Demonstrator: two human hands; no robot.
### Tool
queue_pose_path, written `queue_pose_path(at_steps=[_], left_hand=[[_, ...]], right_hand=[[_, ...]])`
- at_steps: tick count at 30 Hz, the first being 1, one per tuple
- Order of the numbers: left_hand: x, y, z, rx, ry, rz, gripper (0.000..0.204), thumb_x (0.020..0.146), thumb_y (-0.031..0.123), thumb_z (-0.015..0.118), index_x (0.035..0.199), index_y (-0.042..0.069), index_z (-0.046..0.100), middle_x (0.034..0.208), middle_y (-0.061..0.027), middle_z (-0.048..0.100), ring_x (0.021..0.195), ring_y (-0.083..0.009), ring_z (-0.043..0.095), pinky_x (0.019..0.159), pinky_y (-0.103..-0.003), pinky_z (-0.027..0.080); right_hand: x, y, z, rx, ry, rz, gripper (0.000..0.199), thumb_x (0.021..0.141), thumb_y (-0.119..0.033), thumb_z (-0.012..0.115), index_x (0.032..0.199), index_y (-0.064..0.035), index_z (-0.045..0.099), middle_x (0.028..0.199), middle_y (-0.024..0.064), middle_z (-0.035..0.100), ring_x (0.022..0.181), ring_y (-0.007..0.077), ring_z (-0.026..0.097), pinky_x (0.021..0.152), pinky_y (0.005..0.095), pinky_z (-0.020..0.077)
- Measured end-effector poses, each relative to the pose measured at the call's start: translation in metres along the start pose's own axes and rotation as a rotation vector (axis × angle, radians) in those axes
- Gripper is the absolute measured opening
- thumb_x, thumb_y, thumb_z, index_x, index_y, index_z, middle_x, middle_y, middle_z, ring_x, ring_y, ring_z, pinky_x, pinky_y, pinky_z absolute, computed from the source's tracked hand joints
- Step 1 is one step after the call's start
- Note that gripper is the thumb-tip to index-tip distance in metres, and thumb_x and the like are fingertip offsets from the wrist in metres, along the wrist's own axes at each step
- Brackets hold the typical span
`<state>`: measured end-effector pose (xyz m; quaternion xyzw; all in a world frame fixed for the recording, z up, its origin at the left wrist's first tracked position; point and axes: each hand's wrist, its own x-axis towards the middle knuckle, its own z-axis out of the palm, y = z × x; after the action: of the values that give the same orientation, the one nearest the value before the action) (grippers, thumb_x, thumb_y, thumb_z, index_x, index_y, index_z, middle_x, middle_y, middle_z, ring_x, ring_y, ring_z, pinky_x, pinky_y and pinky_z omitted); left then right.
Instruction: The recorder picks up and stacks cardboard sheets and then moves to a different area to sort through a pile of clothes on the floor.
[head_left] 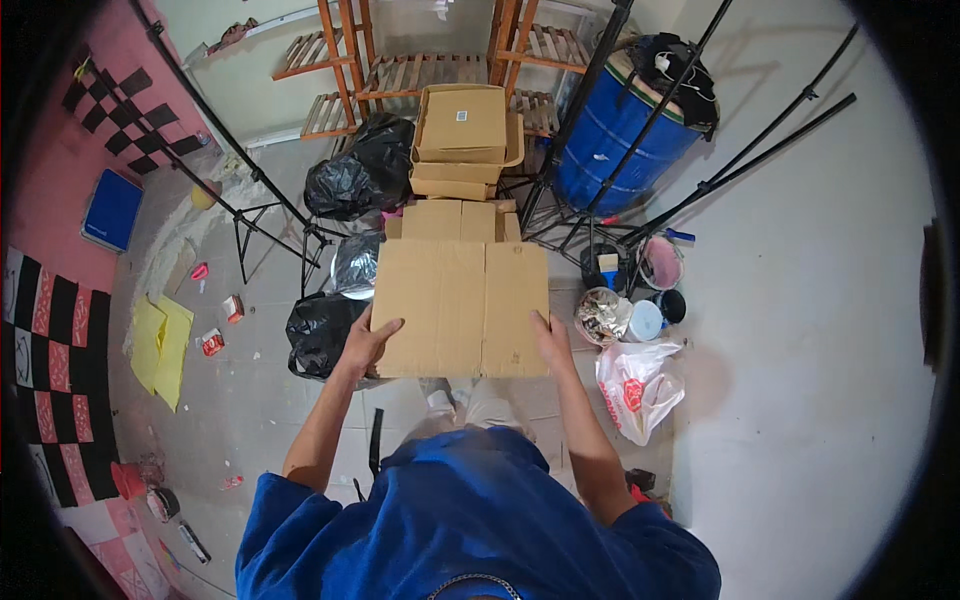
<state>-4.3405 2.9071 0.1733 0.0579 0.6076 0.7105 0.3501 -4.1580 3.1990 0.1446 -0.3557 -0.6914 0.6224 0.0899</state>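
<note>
A brown cardboard box [440, 305], its two flaps meeting at a seam right of centre, is held up in front of me. My left hand [368, 338] grips its left side, with the thumb lying on the face. On the opposite side my right hand [546, 338] is closed on the edge, its thumb at the rim and the other fingers hidden behind. Just beyond it stands another cardboard box [447, 218], partly covered by the held one. Further back, more cardboard boxes [460, 125] are stacked.
Black plastic bags [362, 168] lie left of the boxes. Tripod legs [250, 170] stand at both sides. A blue drum [625, 135] is at the back right, before wooden shelves [425, 72]. Tubs [603, 315] and a white plastic bag [640, 390] sit by the right wall.
</note>
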Motion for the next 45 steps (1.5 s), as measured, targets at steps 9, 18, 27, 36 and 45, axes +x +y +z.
queue_pose_path(at_steps=[9, 18, 27, 36, 45], left_hand=[[0.165, -0.006, -0.027, 0.758, 0.442, 0.058, 0.078, 0.081, 0.033, 0.068, 0.138, -0.001, 0.026, 0.126, -0.025, 0.047, 0.117, -0.0295, 0.047, 0.096, -0.037, 0.039], [0.044, -0.057, 0.046, 0.811, 0.29, 0.381, 0.052, 0.083, 0.03, 0.063, 0.125, 0.003, 0.047, 0.115, -0.017, 0.054, 0.092, -0.0259, 0.059, 0.084, -0.037, 0.046], [-0.255, -0.117, 0.121, 0.299, 0.948, -0.269, 0.054, 0.085, 0.043, 0.054, 0.123, 0.005, 0.048, 0.116, -0.0177, 0.056, 0.105, -0.033, 0.055, 0.089, -0.04, 0.044], [-0.438, -0.2, 0.221, -0.065, 1.71, -0.068, 0.051, 0.086, 0.038, 0.056, 0.124, 0.005, 0.047, 0.115, -0.0175, 0.057, 0.104, -0.0313, 0.056, 0.089, -0.038, 0.044], [-0.586, -0.258, 0.294, -0.311, 2.098, -0.125, 0.048, 0.088, 0.035, 0.056, 0.123, 0.003, 0.047, 0.119, -0.0162, 0.054, 0.107, -0.0273, 0.055, 0.09, -0.037, 0.045]], right_hand=[[0.215, 0.019, 0.036, -0.092, 0.005, -0.103, 0.04, 0.09, -0.032, 0.053, 0.109, 0.0033, 0.056, 0.096, 0.013, 0.063, 0.091, 0.0198, 0.059, 0.078, 0.0314, 0.045], [0.188, 0.073, 0.046, -0.107, -0.187, -0.06, 0.032, 0.091, -0.023, 0.051, 0.11, 0.0019, 0.051, 0.096, 0.0134, 0.056, 0.092, 0.0233, 0.054, 0.083, 0.0318, 0.0414], [-0.031, 0.044, 0.128, -0.426, -1.262, 0.051, 0.024, 0.089, -0.019, 0.051, 0.108, -0.0043, 0.049, 0.089, 0.0086, 0.06, 0.072, 0.0159, 0.061, 0.054, 0.0252, 0.0462], [-0.264, 0.047, 0.259, -0.564, -2.004, -0.713, 0.028, 0.09, -0.025, 0.054, 0.106, -0.0025, 0.054, 0.089, 0.0069, 0.061, 0.077, 0.014, 0.062, 0.063, 0.0247, 0.0457], [-0.522, 0.084, 0.223, -0.733, -2.507, -0.883, 0.028, 0.09, -0.024, 0.054, 0.106, -0.0013, 0.057, 0.096, 0.0098, 0.063, 0.084, 0.0178, 0.062, 0.073, 0.0284, 0.0473]])
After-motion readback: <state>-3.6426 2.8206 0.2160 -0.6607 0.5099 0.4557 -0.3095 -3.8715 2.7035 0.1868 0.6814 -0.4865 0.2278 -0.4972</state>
